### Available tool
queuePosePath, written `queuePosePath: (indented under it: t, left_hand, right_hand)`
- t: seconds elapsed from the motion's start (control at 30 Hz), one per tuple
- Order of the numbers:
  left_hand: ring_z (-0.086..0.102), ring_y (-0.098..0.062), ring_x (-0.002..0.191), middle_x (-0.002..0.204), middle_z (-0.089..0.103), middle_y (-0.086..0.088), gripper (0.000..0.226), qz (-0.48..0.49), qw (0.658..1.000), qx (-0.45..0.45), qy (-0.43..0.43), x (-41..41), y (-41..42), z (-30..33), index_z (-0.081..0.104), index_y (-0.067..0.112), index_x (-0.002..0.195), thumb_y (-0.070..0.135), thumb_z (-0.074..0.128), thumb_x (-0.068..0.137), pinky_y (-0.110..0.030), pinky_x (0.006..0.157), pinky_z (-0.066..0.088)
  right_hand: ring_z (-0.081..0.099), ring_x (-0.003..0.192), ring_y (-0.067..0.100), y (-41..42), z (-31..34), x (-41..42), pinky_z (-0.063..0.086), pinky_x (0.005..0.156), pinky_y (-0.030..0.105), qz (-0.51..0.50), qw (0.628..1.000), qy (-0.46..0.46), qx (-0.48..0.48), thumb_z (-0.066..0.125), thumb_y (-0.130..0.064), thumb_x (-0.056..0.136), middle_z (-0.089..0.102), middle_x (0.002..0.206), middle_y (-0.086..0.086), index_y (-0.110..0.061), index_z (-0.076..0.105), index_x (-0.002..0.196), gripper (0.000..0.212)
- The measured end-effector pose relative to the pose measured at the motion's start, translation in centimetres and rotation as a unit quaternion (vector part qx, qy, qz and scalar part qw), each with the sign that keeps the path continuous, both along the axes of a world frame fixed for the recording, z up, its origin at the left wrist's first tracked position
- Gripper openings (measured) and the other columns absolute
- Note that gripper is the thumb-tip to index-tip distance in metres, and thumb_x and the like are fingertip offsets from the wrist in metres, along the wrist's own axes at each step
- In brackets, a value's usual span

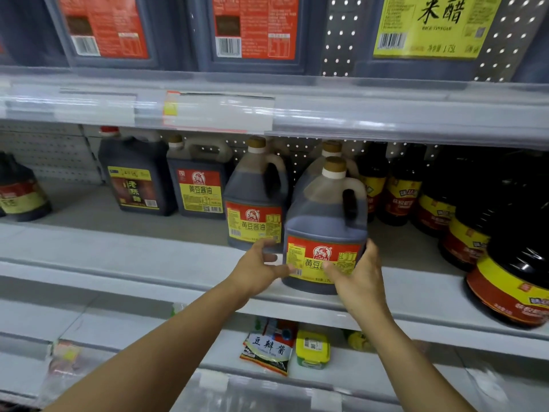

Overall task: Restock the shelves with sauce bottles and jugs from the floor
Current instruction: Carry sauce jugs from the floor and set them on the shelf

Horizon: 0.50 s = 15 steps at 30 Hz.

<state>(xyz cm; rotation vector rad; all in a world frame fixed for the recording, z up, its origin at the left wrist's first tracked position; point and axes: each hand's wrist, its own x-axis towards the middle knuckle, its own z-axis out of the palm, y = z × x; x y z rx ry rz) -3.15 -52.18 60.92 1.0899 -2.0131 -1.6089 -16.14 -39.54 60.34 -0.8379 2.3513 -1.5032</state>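
the soy sauce jug [325, 221] stands upright at the shelf [148, 263] front edge; right hand [358, 278] cups its label side, left hand [261, 267] hovers open just beside.

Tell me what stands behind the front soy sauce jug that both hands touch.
Behind the front dark soy sauce jug with red-yellow label stands another jug: only its tan cap and pale shoulder show. Its body and label are covered.
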Motion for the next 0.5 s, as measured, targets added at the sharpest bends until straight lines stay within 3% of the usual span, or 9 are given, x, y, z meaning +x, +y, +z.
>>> queuePosePath:
  t: [0.2, 0.5]
  left_hand:
    - [0.057, -0.023, 0.111, 0.126, 0.055, -0.006, 0.061, -0.012, 1.0, -0.011, 0.001, 5.3, -1.2, 0.8, 0.041, 0.023, 0.133, 0.027, 0.073, 0.081, -0.031, 0.085, 0.044]
    - [0.06, -0.02, 0.103, 0.118, 0.057, -0.005, 0.05, 0.017, 1.0, -0.004, 0.006, 18.8, -4.5, 0.5, 0.047, 0.022, 0.126, 0.026, 0.072, 0.082, -0.026, 0.073, 0.045]
  right_hand:
    - [0.039, 0.129, 0.032, -0.6, 1.3, 5.3, 0.038, 0.101, 0.042, -0.075, 0.997, 0.022, -0.024, 0.073, -0.02, 0.08, 0.024, 0.145, 0.009, -0.016, 0.018, 0.145, 0.085]
    - [0.036, 0.132, 0.022, -5.0, 0.4, 18.9, 0.035, 0.101, 0.033, 0.028, 0.999, 0.024, -0.004, 0.066, -0.029, 0.085, 0.027, 0.147, 0.004, -0.018, 0.027, 0.142, 0.07]
